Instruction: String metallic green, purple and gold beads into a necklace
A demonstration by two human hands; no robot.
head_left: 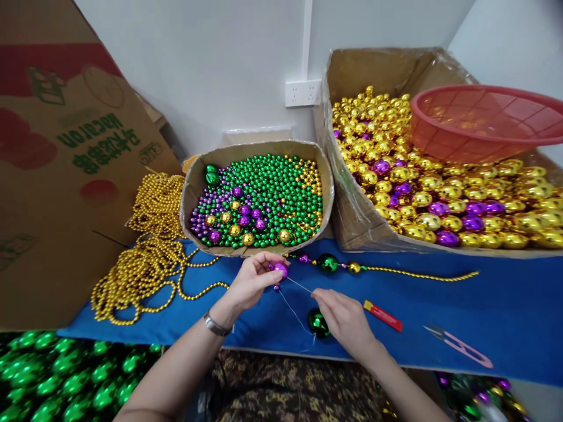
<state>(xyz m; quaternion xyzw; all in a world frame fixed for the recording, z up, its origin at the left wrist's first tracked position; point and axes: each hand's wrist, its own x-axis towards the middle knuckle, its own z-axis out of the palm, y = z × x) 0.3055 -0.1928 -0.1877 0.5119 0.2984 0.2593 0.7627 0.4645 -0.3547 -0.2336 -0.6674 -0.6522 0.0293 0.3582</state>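
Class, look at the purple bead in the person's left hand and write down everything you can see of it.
The purple bead is a round, glossy ball with a mirror-like metallic sheen, seemingly plastic. The left hand pinches it at the fingertips, just above the blue cloth, in front of a cardboard tray. A thin wire runs from it to the right hand.

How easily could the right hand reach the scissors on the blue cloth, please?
Probably yes: the scissors lie uncovered on the cloth right of the right hand, though that hand pinches a thread.
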